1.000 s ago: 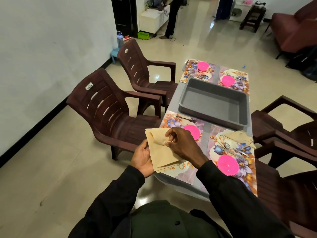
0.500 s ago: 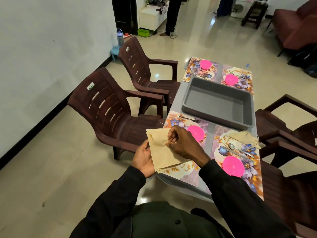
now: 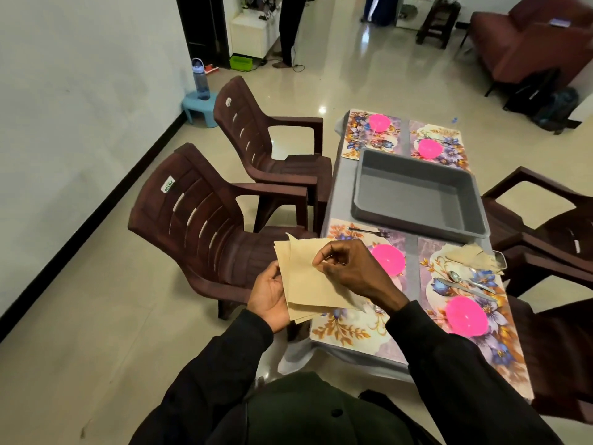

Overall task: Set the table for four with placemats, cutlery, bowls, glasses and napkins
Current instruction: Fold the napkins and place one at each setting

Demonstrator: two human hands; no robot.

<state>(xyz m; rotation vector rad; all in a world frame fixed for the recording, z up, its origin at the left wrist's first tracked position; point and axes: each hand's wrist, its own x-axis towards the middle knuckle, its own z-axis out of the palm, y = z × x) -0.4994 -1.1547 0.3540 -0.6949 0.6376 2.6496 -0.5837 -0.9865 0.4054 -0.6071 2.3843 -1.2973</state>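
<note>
A small stack of beige paper napkins [image 3: 306, 281] hovers over the near left corner of the table. My left hand [image 3: 269, 295] holds the stack by its left edge. My right hand [image 3: 349, 268] pinches the top napkin near its upper right. Under them lies a floral placemat [image 3: 349, 326] with a pink bowl [image 3: 388, 259] and a fork [image 3: 369, 232]. The near right placemat [image 3: 500, 345] carries a pink bowl [image 3: 467, 315], a spoon and knife [image 3: 462, 281], a folded napkin [image 3: 471, 253] and a clear glass [image 3: 500, 259]. Two far placemats each hold a pink bowl [image 3: 379, 121] [image 3: 430, 148].
An empty grey tub [image 3: 417, 194] sits mid-table. Brown plastic chairs [image 3: 205, 220] [image 3: 256, 130] stand to the left, others [image 3: 552, 220] on the right. A blue stool with a bottle [image 3: 200, 101] is by the wall. A person [image 3: 290, 27] stands at the far end of the room.
My right hand has lifted the top napkin's corner a little and the stack has spread slightly. My view has shifted a bit; the table items have not moved.
</note>
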